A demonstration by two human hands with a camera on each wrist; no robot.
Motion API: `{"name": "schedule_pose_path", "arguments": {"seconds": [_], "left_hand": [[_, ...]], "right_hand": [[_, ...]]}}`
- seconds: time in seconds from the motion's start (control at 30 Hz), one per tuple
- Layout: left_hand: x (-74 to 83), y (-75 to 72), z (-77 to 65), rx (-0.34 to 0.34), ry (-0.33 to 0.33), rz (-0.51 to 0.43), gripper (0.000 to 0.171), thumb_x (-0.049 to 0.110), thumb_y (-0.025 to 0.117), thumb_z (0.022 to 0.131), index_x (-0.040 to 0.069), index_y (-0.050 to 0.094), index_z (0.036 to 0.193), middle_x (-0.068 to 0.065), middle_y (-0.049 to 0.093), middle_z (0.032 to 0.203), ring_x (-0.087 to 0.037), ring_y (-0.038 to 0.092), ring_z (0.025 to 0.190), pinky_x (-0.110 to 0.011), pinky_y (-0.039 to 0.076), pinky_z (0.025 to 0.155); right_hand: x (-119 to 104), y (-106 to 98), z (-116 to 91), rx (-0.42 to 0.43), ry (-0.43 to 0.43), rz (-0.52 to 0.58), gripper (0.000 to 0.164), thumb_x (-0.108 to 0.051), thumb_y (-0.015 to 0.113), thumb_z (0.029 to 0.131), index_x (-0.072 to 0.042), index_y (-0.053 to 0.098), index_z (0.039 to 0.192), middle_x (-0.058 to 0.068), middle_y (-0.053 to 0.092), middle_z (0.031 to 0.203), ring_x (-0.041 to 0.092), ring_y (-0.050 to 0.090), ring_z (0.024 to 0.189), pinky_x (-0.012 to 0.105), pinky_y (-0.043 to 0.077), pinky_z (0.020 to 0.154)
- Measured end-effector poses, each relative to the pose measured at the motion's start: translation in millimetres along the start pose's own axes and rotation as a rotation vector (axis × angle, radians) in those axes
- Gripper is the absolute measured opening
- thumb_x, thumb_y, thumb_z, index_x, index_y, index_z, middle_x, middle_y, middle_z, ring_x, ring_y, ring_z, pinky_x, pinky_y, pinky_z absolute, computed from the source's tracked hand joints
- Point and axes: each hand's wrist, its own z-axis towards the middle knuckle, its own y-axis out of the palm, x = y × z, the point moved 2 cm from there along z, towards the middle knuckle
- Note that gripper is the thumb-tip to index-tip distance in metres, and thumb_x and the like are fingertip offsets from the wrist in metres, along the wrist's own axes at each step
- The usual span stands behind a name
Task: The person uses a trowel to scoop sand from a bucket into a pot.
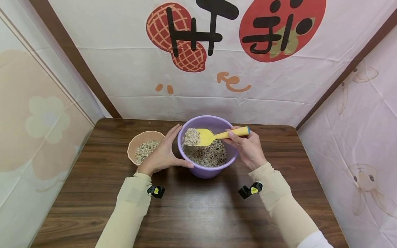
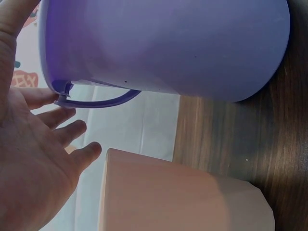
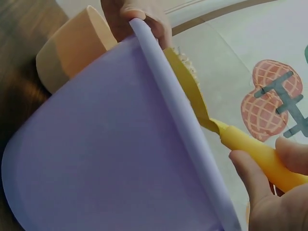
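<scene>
A purple bucket [image 1: 207, 174] stands on the table, partly filled with coarse greyish grit [image 1: 208, 155]. Over its mouth, my right hand [image 1: 248, 148] grips the yellow handle of a small toy shovel [image 1: 205, 137], whose blade bears a heap of pale grit [image 1: 191, 136]. My left hand [image 1: 164, 153] rests against the bucket's left rim with fingers spread and the thumb along the near edge. In the left wrist view, the fingers of that hand touch near the joint of the bucket's purple handle [image 2: 103, 102]. Left of the bucket is a peach bowl [image 1: 132, 146], also holding grit and partly covered by my left hand.
The dark wooden table [image 1: 198, 213] reaches a back wall of printed white cloth [image 1: 130, 79]. Cloth panels also stand at the left and right sides. A small black device sits on each wrist.
</scene>
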Motion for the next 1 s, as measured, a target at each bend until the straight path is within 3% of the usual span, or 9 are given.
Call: {"name": "schedule_pose_path", "arguments": {"seconds": [0.17,0.27,0.7,1.0], "left_hand": [[0.2,0.0,-0.4,-0.002,-0.004,-0.006,0.141,0.054,0.099,0.052,0.026,0.018,0.164,0.012,0.007,0.168,-0.025,0.014,0.153,-0.057,0.026,0.117],[0.3,-0.4,-0.4,-0.002,-0.006,0.002,0.142,0.058,0.098,0.051,0.027,0.017,0.164,0.012,0.007,0.168,-0.026,0.014,0.153,-0.058,0.026,0.117],[0.4,0.0,0.1,-0.003,-0.012,0.002,0.141,0.057,0.098,0.051,0.028,0.017,0.164,0.012,0.006,0.168,-0.026,0.014,0.153,-0.058,0.025,0.118],[0.8,-0.2,0.0,-0.004,-0.013,0.004,0.142,0.057,0.098,0.051,0.028,0.017,0.164,0.012,0.006,0.168,-0.026,0.014,0.153,-0.058,0.025,0.117]], "right_hand": [[-7.1,-4.8,-2.7,-0.019,-0.042,0.022,0.013,0.013,0.062,0.094,0.007,0.066,0.105,0.016,0.07,0.104,0.025,0.073,0.097,0.043,0.055,0.093],[-11.2,-7.6,-4.5,-0.029,-0.066,0.034,0.013,0.012,0.063,0.093,0.002,0.069,0.098,0.016,0.071,0.104,0.025,0.073,0.096,0.042,0.056,0.093],[-18.4,-24.9,-12.1,-0.022,-0.077,0.041,0.013,0.007,0.07,0.091,-0.002,0.07,0.1,0.019,0.068,0.108,0.028,0.07,0.105,0.043,0.053,0.096],[-17.7,-32.9,-13.9,-0.009,-0.073,0.028,0.012,0.007,0.069,0.092,-0.002,0.069,0.1,0.015,0.072,0.106,0.024,0.072,0.101,0.04,0.055,0.095]]}}
